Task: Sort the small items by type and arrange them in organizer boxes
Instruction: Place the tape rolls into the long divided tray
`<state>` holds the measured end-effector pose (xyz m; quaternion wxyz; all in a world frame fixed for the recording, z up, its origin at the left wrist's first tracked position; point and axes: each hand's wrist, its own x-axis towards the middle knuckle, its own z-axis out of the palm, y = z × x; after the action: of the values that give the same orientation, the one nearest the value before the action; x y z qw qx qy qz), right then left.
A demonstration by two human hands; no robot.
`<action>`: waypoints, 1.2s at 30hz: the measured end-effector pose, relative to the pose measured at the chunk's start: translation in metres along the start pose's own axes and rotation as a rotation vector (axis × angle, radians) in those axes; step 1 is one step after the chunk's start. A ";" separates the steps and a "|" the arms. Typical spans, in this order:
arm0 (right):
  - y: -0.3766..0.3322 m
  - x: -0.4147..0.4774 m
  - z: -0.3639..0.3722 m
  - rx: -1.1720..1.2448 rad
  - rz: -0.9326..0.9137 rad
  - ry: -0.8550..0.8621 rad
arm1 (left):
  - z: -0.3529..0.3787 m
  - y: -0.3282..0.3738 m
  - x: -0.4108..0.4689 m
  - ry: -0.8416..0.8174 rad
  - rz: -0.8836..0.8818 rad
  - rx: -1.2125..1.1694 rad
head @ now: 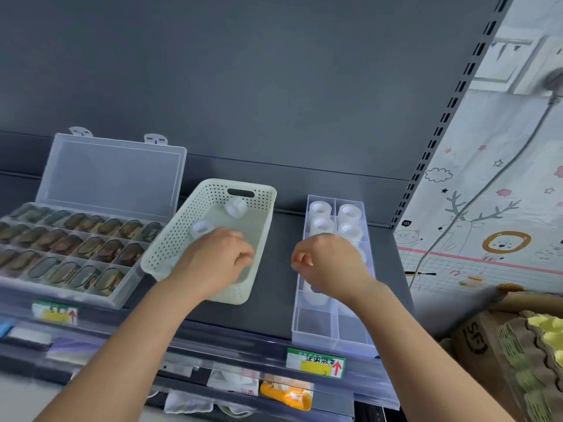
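A: Why is the lid [112, 172] of the compartment case [27, 287], left of the basket [170, 239], propped open?

B: Likely to keep its dark oval pieces [91, 248] reachable. Each sits in its own cell.

A: And the left hand [219, 257]?

B: It's inside the basket, fingers curled, near two loose tape rolls [235, 206], probably fetching one. I can't tell whether it grips anything.

A: The right hand [329, 260]?

B: It's right of the basket, curled over the divided tray [313, 322], where matching rolls [320, 208] fill the far cells. Its palm is hidden, so I can't tell if it holds one. The near cells look vacant, presumably awaiting the basket's rolls.
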<state>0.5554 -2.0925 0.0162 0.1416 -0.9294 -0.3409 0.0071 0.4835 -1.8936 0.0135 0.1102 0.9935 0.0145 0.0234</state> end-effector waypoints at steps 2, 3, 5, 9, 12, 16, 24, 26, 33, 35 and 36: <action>-0.023 0.010 0.009 0.133 -0.113 -0.034 | -0.007 -0.025 -0.006 -0.013 -0.119 0.067; -0.034 0.016 0.014 0.164 -0.167 -0.061 | -0.010 -0.036 -0.009 -0.033 -0.170 0.099; -0.053 0.027 0.025 0.140 -0.264 -0.092 | -0.013 -0.053 -0.015 -0.117 -0.245 0.144; -0.079 0.049 0.042 0.047 -0.376 -0.141 | -0.015 -0.068 -0.017 -0.234 -0.307 0.137; -0.088 0.062 0.045 0.032 -0.363 -0.248 | -0.019 -0.071 -0.012 -0.279 -0.295 0.136; -0.089 0.074 0.043 -0.035 -0.400 -0.303 | -0.019 -0.077 -0.007 -0.309 -0.280 0.138; -0.077 0.079 0.054 0.158 -0.242 -0.205 | -0.020 -0.080 -0.007 -0.230 -0.323 -0.097; -0.072 0.075 0.051 0.250 -0.197 -0.125 | -0.024 -0.077 -0.009 -0.140 -0.348 -0.208; -0.046 0.047 0.034 0.532 -0.104 0.197 | -0.019 -0.042 -0.010 0.222 -0.282 -0.613; -0.036 0.035 0.027 0.603 -0.048 0.256 | -0.014 -0.027 -0.008 0.233 -0.217 -0.697; -0.032 0.028 0.023 0.618 -0.030 0.276 | -0.011 -0.018 -0.007 0.234 -0.190 -0.723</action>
<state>0.5545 -2.0452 0.0048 0.4612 -0.8298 -0.3137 -0.0177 0.4755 -1.8742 0.0197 0.4524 0.8755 0.1096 0.1297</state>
